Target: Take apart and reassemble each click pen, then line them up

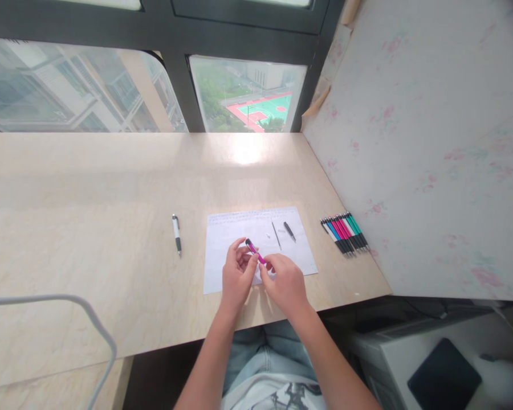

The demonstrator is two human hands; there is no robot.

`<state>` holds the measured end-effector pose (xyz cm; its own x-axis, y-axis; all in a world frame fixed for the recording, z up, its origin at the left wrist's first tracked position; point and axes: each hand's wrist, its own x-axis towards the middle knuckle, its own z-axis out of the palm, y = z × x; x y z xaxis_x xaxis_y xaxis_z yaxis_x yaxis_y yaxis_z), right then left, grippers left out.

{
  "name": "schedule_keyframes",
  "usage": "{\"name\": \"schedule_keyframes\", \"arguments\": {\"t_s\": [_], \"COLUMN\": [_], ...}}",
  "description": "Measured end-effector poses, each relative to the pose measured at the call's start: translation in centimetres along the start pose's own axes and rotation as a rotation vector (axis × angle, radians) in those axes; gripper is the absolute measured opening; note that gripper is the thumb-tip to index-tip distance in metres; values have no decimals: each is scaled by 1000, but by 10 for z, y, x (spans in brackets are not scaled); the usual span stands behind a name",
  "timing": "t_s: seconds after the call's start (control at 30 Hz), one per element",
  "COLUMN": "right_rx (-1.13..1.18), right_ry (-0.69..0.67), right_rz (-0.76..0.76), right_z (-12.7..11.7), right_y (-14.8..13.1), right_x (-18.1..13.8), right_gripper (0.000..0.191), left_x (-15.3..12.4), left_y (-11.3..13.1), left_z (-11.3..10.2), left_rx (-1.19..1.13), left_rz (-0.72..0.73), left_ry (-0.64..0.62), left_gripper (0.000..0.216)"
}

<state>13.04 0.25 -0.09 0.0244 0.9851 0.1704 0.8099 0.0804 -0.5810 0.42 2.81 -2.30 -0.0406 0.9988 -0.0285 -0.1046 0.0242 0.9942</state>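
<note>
Both hands meet over a white sheet of paper (222, 242) on the beige desk (89, 228). My left hand (236, 277) and my right hand (284, 282) both pinch a pink pen barrel (255, 251), which slants up to the left between them. On the paper beyond the hands lie a thin refill (276, 235), a black pen tip piece (289, 231) and a small white part (268, 235).
A white and black pen (176, 233) lies on the desk left of the paper. A row of several coloured pens (345, 233) lies at the right by the wall panel (427, 148). A window runs along the back. A white wire frame (85, 319) sits at the lower left.
</note>
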Motion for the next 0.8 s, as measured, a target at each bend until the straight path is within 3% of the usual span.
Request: {"name": "schedule_keyframes", "arguments": {"t_s": [0.1, 0.37, 0.6, 0.73, 0.8], "right_rx": [-85, -242, -126, 61, 175], "right_ry": [-12, -97, -56, -1, 0], "right_rz": [29, 85, 80, 68, 55], "right_z": [0, 4, -2, -11, -15], "right_y": [5, -1, 10, 23, 28], "right_x": [9, 38, 24, 3, -6], "right_gripper": [14, 15, 21, 28, 33], "left_x": [2, 3, 0, -4, -10], "left_y": [-1, -1, 3, 15, 21], "left_z": [-2, -5, -3, -4, -3], "left_rx": [33, 30, 34, 113, 206], "left_rz": [24, 14, 24, 71, 112], "left_ry": [74, 66, 58, 53, -19], "left_gripper": [45, 38, 39, 22, 19]}}
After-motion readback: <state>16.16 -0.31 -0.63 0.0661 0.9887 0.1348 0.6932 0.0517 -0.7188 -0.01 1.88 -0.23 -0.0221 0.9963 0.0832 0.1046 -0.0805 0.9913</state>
